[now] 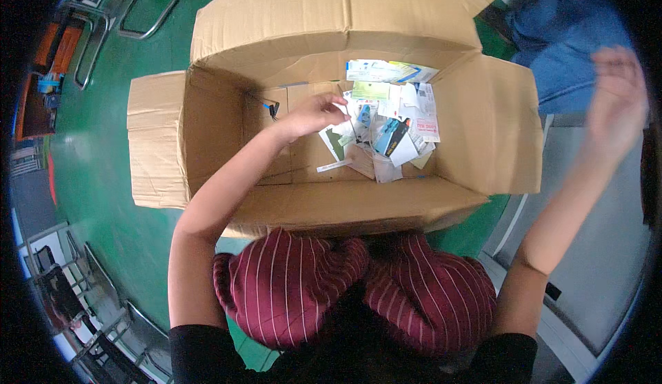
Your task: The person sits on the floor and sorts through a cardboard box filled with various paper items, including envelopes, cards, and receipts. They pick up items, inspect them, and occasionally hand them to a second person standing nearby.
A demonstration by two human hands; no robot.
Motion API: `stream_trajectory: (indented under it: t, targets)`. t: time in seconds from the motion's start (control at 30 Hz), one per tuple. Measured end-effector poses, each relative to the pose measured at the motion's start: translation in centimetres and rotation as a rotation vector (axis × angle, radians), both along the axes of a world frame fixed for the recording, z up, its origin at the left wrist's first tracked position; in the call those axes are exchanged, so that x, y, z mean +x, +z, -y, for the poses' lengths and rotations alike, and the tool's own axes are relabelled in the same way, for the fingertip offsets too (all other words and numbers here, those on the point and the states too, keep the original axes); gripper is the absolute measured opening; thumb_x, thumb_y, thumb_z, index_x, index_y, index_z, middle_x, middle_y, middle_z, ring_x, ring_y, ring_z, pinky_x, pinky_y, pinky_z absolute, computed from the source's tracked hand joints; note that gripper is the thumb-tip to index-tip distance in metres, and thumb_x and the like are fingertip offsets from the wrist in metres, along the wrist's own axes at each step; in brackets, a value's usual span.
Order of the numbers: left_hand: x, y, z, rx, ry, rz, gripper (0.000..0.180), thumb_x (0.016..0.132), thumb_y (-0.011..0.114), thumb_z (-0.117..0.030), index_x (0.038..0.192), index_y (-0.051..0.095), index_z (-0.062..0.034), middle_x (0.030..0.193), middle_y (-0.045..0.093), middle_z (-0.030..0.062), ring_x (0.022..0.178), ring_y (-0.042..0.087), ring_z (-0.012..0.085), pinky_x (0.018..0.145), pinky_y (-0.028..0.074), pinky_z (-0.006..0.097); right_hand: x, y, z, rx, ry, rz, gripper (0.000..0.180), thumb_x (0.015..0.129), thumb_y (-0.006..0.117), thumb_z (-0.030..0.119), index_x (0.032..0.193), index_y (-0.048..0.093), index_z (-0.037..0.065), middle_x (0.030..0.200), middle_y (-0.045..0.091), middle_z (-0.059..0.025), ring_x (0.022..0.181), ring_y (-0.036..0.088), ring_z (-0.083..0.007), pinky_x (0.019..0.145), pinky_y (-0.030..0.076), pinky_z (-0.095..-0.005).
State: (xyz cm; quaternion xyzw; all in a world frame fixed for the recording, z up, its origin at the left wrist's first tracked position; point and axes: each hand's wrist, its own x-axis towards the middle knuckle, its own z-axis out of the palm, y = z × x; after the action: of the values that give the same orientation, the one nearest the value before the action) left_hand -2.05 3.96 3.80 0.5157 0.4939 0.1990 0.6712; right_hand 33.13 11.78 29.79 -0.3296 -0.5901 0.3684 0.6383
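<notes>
My left hand (314, 116) reaches into a big open cardboard box (345, 204). Its thumb and fingers are pinched together at the left edge of a loose heap of papers (369, 91). A thin dark strand or edge shows by the fingertips; what they hold I cannot make out. Among the papers lie a blue and black card or packet (393, 137), a white sheet with red print (427, 127) and a narrow white strip (335, 166). My right hand (616, 97) is raised outside the box at the far right, its fingers smeared by motion.
A small black and blue item (273, 110) lies at the box's left end. The flaps stand folded outward. Someone's blue jeans (555, 35) are at the upper right, above a grey surface (579, 191). Metal-framed chairs (155, 18) stand on the green floor (103, 184).
</notes>
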Motion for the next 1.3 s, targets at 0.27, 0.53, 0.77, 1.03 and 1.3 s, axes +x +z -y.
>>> stream_trajectory:
  t: [0.27,0.53,0.77,1.03,1.3]
  targets:
    - [0.4,-7.8,-0.3,0.086,-0.119,-0.351,0.053,0.068,0.062,-0.034,0.107,0.048,0.0000,0.090,0.055,0.0140,0.085,0.052,0.0192,0.076,0.040,0.028,-14.2,-27.9,-1.1,0.279,0.216,1.427,0.036,0.072,0.051,0.010,0.107,0.047,0.004,0.109,0.046,-0.0129,0.103,0.043,-0.0271,0.086,0.036,-0.0365]
    - [0.1,-4.9,2.2,0.131,-0.268,-0.405,0.051,0.067,0.062,-0.033,0.106,0.048,-0.0041,0.094,0.055,0.0144,0.087,0.053,0.0258,0.077,0.040,0.032,-19.5,-33.1,-2.0,0.568,-0.109,1.681,0.039,0.071,0.047,0.014,0.109,0.045,0.015,0.096,0.047,-0.0057,0.084,0.045,-0.0199,0.071,0.039,-0.0325]
    - [-0.6,-4.0,3.3,0.156,-0.471,-0.600,0.051,0.066,0.064,-0.031,0.108,0.048,-0.0068,0.095,0.054,0.0152,0.089,0.052,0.0284,0.077,0.041,0.034,-18.1,-33.5,-2.4,0.167,0.078,1.926,0.015,0.072,0.048,0.012,0.074,0.062,0.006,0.083,0.060,-0.0107,0.085,0.055,-0.0230,0.065,0.046,-0.0374]
    - [-1.7,-3.1,1.7,0.141,0.004,-0.064,0.064,0.066,0.067,-0.030,0.115,0.040,-0.0017,0.101,0.051,0.0120,0.094,0.049,0.0215,0.081,0.040,0.031,-15.5,-25.4,-2.5,-0.638,0.272,1.014,0.020,0.074,0.059,0.016,0.086,0.059,0.001,0.081,0.061,-0.0096,0.077,0.059,-0.0217,0.070,0.047,-0.0323]
    - [1.3,0.8,2.5,0.044,0.422,0.725,0.064,0.076,0.057,-0.035,0.123,0.029,-0.0006,0.116,0.042,0.0114,0.108,0.040,0.0190,0.092,0.031,0.031,-17.6,-22.8,3.4,-1.206,0.697,-0.289,0.026,0.078,0.056,0.016,0.101,0.052,0.003,0.094,0.058,-0.0049,0.088,0.055,-0.0154,0.078,0.044,-0.0307]
